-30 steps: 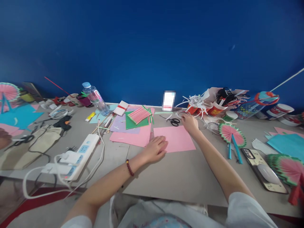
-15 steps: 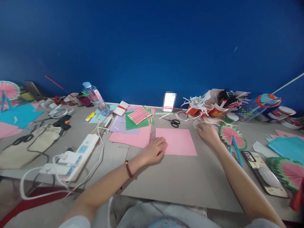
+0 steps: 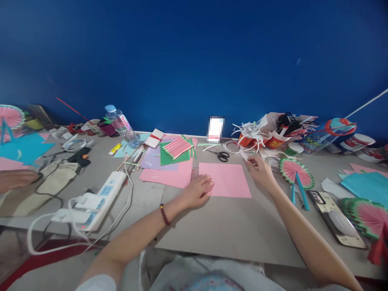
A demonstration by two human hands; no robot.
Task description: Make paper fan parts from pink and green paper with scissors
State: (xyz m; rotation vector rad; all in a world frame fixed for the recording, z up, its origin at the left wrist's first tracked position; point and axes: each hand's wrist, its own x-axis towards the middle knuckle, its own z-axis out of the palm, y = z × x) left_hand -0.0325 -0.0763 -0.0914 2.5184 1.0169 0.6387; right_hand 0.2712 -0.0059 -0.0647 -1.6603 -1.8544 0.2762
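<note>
A pink paper square lies on a grey board in front of me. My left hand rests on the sheet's left edge with its fingers lying flat and holds nothing. My right hand hovers just past the sheet's far right corner. Its fingertips pinch a small white strip. Black scissors and white tape rings lie just beyond the sheet.
A pleated pink-and-green strip lies on coloured papers to the left. Finished paper fans, a phone and red cups are on the right. A power strip and a water bottle stand left. Another person's hand shows at the far left.
My right hand went from the tape rings near the scissors out to the right, then came back a little with a white strip in its fingertips. Another person's hand came in at far left.
</note>
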